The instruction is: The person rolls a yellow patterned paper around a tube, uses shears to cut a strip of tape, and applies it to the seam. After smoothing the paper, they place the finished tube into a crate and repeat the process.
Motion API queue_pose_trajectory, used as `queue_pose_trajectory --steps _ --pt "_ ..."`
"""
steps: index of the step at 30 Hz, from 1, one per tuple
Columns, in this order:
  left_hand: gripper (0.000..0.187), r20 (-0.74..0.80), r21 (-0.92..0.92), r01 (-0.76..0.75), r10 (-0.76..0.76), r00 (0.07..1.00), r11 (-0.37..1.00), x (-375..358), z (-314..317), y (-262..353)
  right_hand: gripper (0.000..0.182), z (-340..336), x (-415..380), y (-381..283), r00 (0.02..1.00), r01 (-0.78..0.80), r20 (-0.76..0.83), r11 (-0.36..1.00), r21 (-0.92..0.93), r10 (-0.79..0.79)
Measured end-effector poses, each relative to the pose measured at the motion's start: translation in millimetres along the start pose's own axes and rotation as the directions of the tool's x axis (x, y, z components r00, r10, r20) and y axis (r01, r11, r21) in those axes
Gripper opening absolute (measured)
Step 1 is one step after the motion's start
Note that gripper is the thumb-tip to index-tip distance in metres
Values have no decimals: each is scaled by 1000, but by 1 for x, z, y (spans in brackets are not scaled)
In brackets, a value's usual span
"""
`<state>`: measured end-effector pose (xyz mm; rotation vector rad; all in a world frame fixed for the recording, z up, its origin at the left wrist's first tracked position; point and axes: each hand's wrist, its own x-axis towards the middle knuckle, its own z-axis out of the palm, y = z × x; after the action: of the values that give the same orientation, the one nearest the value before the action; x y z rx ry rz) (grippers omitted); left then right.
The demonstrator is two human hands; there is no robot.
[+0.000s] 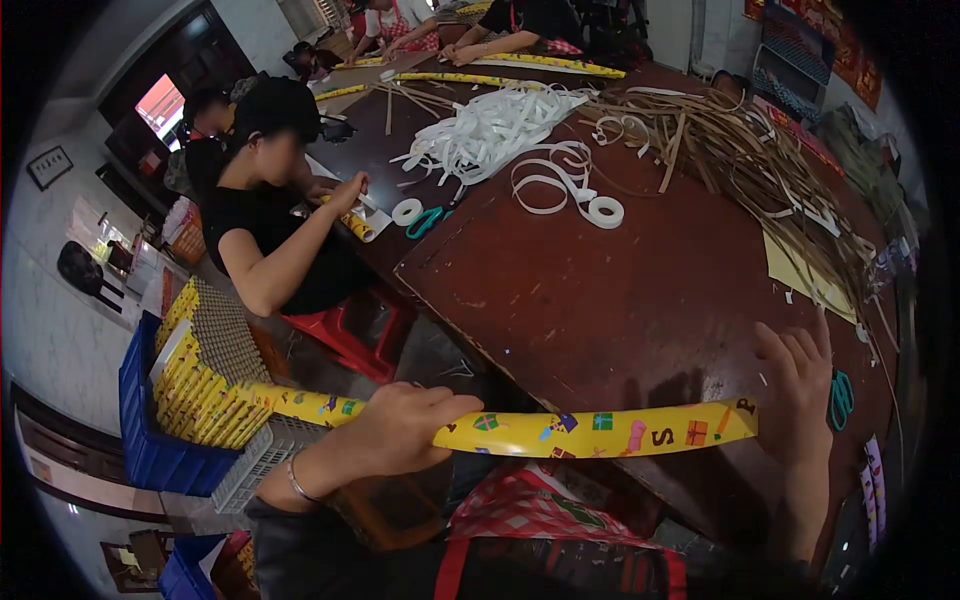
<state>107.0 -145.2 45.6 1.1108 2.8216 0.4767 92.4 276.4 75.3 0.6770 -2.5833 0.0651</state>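
My left hand [405, 430] is wrapped round a long yellow tube [600, 433] printed with gifts and letters. The tube lies crosswise in front of me, above the table's near edge. Beside its right end is my right hand [797, 375], raised with its fingers apart and holding nothing. A red checked apron [540, 500] shows below the tube. Teal scissors [840, 400] lie on the table to the right of my right hand.
The dark red table [560, 300] bears a white strip pile [495, 130], brown strips [730, 160] and a white roll [606, 211]. A co-worker [270, 200] sits at the left, near a red stool [350, 335]. A blue crate [180, 465] holds yellow tubes [205, 400].
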Motion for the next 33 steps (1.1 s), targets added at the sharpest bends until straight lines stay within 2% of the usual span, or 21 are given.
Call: queue_pose_trajectory --steps 1,2,4,5,7,8,10,11,13,14,16,17,19,20,23,25,26,28,30,32,33 --pt "51 97 -172 9 8 995 985 1 1 -3 62 -2 1 -2 994 79 -75 996 -47 -83" --pt "51 99 -172 6 11 995 985 2 0 -6 62 -5 2 -4 994 76 -75 996 -47 -79" --pt "50 486 -492 237 38 873 838 6 -3 -11 61 -10 2 -9 976 191 -124 975 110 -178" --pt "50 485 -493 236 39 873 837 8 -1 -13 61 -13 0 -8 976 191 -122 975 109 -178" --pt "51 643 -621 363 187 742 694 9 4 -19 60 -17 -2 -6 950 307 -65 951 39 -304" --pt "51 642 -622 362 188 743 694 9 4 -18 60 -17 -2 -6 938 346 -45 938 18 -345" --pt "52 603 -542 332 82 794 772 9 3 -12 63 -12 -2 -8 969 203 -170 970 133 -179" --pt "52 602 -543 332 82 794 771 8 2 -10 63 -11 -2 -9 969 204 -169 970 134 -180" --pt "52 292 -358 79 31 956 931 5 2 -4 68 -11 -1 -10 988 113 -123 973 200 -89" --pt "52 291 -359 79 31 956 930 4 3 -1 70 -11 -1 -11 993 82 -106 972 221 -59" --pt "50 12 3 13 -13 1000 1000 1 4 3 75 -13 -2 -13 999 -5 -46 960 278 19" --pt "50 11 4 14 -14 1000 1000 -2 7 3 77 -13 -2 -14 999 -35 -26 954 297 45" --pt "46 -265 303 -5 90 960 953 -5 12 0 76 -13 -2 -15 993 -115 44 927 358 106" --pt "46 -265 304 -6 91 960 953 -5 10 1 76 -12 -1 -16 993 -116 44 927 357 107" --pt "44 -172 219 35 3 985 975 -5 5 3 64 -10 4 -20 1000 0 7 972 237 -2" --pt "44 23 -112 28 -26 999 993 -4 7 -6 55 -11 8 -22 976 214 -49 975 57 -212" --pt "44 22 -111 28 -26 999 993 -4 10 -12 55 -11 4 -19 976 215 -51 975 56 -212" --pt "42 520 -532 278 50 852 800 -4 13 -23 52 -10 -6 -13 957 286 -52 958 22 -284" --pt "41 572 -589 307 118 812 747 0 15 -25 55 -11 -9 -12 941 316 -130 949 12 -312" --pt "44 717 -589 441 186 672 677 3 25 -29 58 -11 -7 -12 927 320 -208 947 12 -311" --pt "44 718 -588 440 188 670 679 2 26 -27 61 -10 -4 -13 944 238 -242 971 35 -223"
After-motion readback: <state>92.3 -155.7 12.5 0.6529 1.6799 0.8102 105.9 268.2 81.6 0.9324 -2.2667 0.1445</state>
